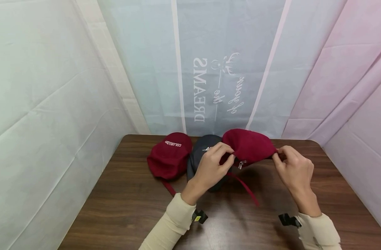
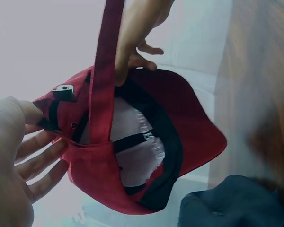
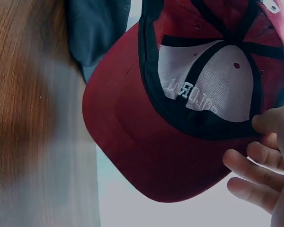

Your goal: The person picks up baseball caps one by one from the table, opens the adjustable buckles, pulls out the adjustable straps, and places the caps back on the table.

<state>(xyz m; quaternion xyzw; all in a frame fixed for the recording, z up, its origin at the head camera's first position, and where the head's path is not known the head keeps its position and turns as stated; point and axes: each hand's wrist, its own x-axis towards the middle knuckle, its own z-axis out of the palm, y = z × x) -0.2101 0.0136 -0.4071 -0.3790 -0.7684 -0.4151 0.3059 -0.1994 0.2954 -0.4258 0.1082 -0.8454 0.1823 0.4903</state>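
A dark red baseball cap (image 1: 250,145) is held up off the table between both hands. My left hand (image 1: 213,163) pinches its back edge near the strap buckle (image 2: 64,91). On the other side my right hand (image 1: 293,170) pinches the rim beside the brim (image 3: 146,156). The wrist views look into the cap, with its white front lining (image 3: 222,80) and black sweatband (image 2: 168,156). A loose red strap (image 1: 245,187) hangs down from the back. Behind my left hand lies a dark grey cap (image 1: 206,142), partly hidden.
Another red cap (image 1: 171,156) with COLORADO lettering lies left of the grey one, its strap (image 1: 168,188) trailing on the wooden table (image 1: 121,208). Fabric sheets (image 1: 225,41) hang behind the table's back edge and along both sides.
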